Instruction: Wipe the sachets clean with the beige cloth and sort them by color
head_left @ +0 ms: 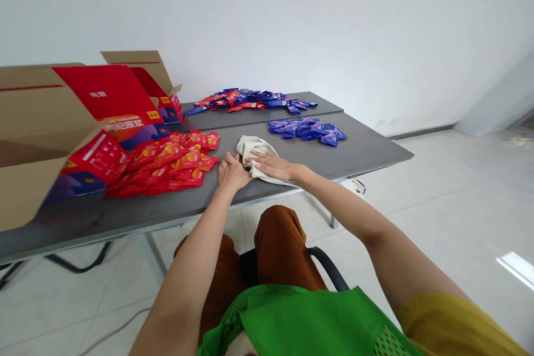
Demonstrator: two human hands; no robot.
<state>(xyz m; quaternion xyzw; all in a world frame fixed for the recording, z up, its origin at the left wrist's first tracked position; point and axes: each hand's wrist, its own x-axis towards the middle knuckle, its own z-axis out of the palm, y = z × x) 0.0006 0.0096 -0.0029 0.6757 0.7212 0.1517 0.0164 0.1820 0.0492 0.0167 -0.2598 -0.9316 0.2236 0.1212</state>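
I am looking through the head camera, forward and down at a grey table. The person's forearms reach in from the bottom of the frame and meet near the centre. The right hand (271, 166) lies flat and palm down across a crumpled cream cloth (252, 148), fingers pointing left, open and not closing on anything. The left hand (232, 173) stands more upright at the cloth's lower left edge, its fingers (228, 162) against the fabric. I cannot tell whether they pinch it. The cloth sits on the near part of the grey table (367, 150), between the hands and the far edge.

Just left of the left hand lies a heap of red sachets (167, 164). Upper right of the cloth lies a smaller heap of blue sachets (306, 129), and a mixed red and blue spread (246, 100) runs along the far table section. Open cardboard cartons (37, 117) crowd the left side and are cut off by the frame edge. Their printing is too blurred to read.

At the bottom, a green mesh bag (308, 322) hides part of the person's lap, and rust-brown trousers (279, 239) show above it. A yellow sleeve (450, 322) is cut off at lower right.
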